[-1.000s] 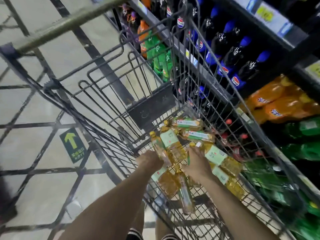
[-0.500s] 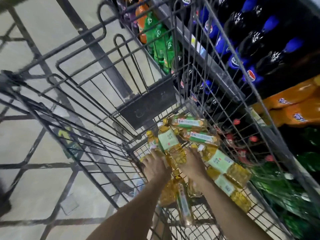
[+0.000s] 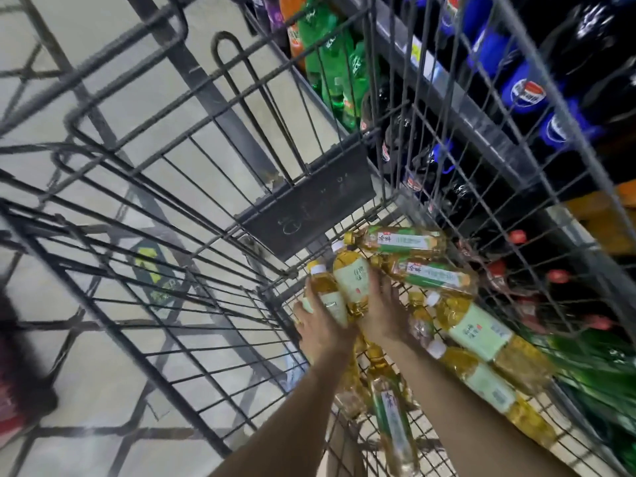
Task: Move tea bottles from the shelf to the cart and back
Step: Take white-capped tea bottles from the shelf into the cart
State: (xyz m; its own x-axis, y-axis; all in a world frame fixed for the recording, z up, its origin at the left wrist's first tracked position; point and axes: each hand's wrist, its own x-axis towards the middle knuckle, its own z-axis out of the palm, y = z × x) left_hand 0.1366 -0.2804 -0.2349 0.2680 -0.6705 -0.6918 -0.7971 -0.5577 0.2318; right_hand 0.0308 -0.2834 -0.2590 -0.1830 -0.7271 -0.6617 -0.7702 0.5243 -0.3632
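Tea bottles [image 3: 471,327] lie heaped in the wire cart [image 3: 309,201]; I see the left hand [image 3: 323,333] curling its fingers round one, the right hand [image 3: 383,313] wrapping another beside it.

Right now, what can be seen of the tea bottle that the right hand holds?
The tea bottle is clear plastic, as it looks, filled with amber-yellow liquid, with a pale cap and a pale green label round its middle. It points cap-up, low inside the wire cart. The right hand grips its lower part; its side lies against a second bottle that the left hand holds.
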